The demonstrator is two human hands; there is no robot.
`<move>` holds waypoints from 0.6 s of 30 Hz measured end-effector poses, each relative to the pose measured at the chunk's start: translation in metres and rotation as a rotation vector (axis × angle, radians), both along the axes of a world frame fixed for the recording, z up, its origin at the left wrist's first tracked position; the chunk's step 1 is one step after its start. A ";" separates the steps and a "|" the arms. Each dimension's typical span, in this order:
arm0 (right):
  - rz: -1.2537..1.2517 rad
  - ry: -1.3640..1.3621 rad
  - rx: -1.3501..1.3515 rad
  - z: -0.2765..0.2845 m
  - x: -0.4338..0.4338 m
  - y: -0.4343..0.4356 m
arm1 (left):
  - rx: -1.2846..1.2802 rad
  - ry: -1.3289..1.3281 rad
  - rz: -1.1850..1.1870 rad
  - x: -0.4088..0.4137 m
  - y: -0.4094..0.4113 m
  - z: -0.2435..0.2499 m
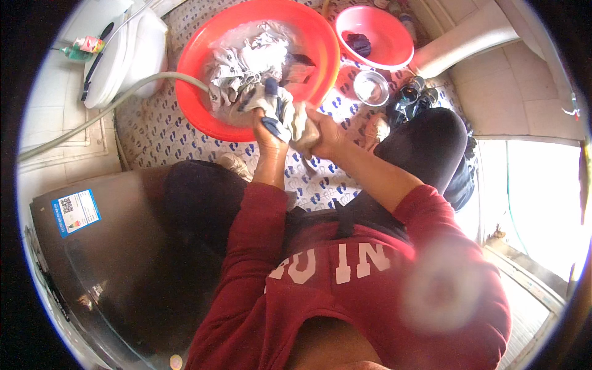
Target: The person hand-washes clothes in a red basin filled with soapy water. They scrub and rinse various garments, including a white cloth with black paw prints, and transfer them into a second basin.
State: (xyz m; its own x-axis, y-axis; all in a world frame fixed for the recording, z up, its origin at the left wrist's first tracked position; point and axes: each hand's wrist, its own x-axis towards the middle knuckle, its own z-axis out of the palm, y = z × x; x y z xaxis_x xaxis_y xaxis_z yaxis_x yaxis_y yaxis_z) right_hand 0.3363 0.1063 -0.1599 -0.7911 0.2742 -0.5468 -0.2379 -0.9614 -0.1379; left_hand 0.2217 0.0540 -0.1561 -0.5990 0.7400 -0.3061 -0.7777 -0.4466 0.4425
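Both my hands grip a wet, bunched cloth [286, 110], pale with dark patches, at the near rim of a large red plastic basin [196, 108]. My left hand [268, 136] holds its left side, a dark-and-white fold showing beyond the thumb. On the right, my right hand [326, 132] is closed around a beige part, and a greyish end hangs below it. Light patterned laundry [249, 60] lies in cloudy water inside the basin. The end of a pale hose [175, 75] reaches over the basin's left rim into the laundry.
A smaller pink basin [393, 41] holds a dark cloth [359, 45]. Near it are a metal bowl [371, 88], dark shoes [411, 99] and a pedestal [462, 39]. A white toilet [138, 51] stands left; a dark appliance [120, 249] with a label is beside my left leg.
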 end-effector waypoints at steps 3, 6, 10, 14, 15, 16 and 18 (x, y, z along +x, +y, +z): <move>0.015 -0.260 0.267 0.028 -0.001 0.026 | 0.079 0.025 -0.154 0.015 0.001 -0.004; -0.181 -0.396 0.848 0.023 -0.007 0.031 | -0.169 0.490 0.038 0.034 0.000 -0.018; -0.185 -0.397 1.161 0.031 -0.006 0.005 | -0.128 0.256 0.166 0.034 0.005 0.007; -0.110 -0.445 1.672 0.037 0.006 -0.014 | -0.314 0.740 0.070 0.013 -0.004 -0.003; -0.107 -0.432 1.947 0.044 0.006 -0.013 | -0.355 1.442 0.127 0.013 -0.008 -0.017; -0.013 -0.487 2.030 0.055 0.007 -0.011 | -0.302 1.234 0.043 0.014 -0.010 -0.029; 0.064 -0.625 2.049 0.057 0.004 -0.007 | -0.209 0.779 -0.043 0.011 -0.012 -0.054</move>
State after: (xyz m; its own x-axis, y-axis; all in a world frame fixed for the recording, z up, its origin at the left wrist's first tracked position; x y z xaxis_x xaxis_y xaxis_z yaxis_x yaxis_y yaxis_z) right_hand 0.3403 0.0993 -0.1026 -0.7008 0.6547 0.2833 0.2590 0.6035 -0.7541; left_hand 0.2332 0.0421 -0.2098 -0.6692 0.7412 0.0532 -0.2263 -0.2715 0.9355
